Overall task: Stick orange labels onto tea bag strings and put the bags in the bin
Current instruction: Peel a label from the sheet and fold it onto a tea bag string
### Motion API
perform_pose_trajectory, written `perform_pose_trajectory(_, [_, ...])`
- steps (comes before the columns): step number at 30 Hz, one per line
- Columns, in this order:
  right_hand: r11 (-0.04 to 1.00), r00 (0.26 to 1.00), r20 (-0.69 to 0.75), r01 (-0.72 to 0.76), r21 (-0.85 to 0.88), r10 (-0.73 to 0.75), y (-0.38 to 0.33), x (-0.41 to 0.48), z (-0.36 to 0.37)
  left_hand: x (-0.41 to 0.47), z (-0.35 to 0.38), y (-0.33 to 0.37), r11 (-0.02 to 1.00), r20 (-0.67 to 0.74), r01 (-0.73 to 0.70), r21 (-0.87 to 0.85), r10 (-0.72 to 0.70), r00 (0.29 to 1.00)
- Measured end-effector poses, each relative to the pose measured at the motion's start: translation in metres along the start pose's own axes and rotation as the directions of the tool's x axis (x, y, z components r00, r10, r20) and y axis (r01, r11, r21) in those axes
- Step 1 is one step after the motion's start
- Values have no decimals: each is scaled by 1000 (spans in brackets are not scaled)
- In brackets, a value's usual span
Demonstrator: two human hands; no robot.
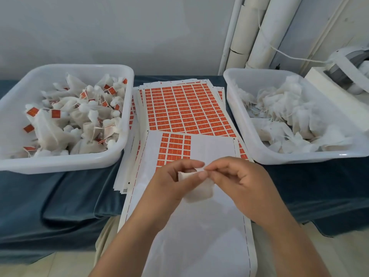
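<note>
A white tea bag hangs between my hands above the nearest label sheet. My left hand grips the bag's gathered top. My right hand pinches something small and white at the bag's top with thumb and forefinger; I cannot tell whether it is the string. A block of orange labels sits on the near sheet, mostly peeled elsewhere. A full sheet of orange labels lies behind it. The left white bin holds several labelled tea bags.
The right white bin holds several unlabelled white tea bags. Both bins rest on a dark blue cloth over the table. A white machine with a cord stands at the far right. White pipes run up the wall.
</note>
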State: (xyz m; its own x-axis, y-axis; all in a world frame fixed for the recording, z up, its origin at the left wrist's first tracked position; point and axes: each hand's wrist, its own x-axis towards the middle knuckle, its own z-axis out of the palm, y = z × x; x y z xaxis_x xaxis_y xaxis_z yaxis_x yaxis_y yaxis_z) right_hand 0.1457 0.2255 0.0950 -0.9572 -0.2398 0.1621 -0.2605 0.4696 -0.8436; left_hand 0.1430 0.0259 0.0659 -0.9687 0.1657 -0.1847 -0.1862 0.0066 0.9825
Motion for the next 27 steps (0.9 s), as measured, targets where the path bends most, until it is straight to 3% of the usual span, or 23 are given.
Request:
perform_pose_trajectory(4, [999,999,-49,9,41,-7,-4,0,1,-1,-1,-1,999,249,12,35,-20,968])
perform_pose_trajectory(11, [994,997,-53,-57,-92,52,-7,-2,-5,-4,7,-4,980,50,-154,127,149,988])
perform_pose_trajectory(19, [946,961,157,-180,-268,228,-2,4,-12,-3,2,0,919,107,-197,342,170,980])
perform_pose_trajectory(22, [955,929,238,-248,-163,282,3,7,-10,-4,3,-1,915,145,-205,349,163,976])
perform_pose_trajectory(25, [902,867,330,-422,89,373,7,6,0,-5,6,-2,932,143,-187,311,149,978])
perform_pose_trajectory(27, [828,863,345,-474,300,368,12,4,8,-5,6,-4,940,129,-202,274,173,977])
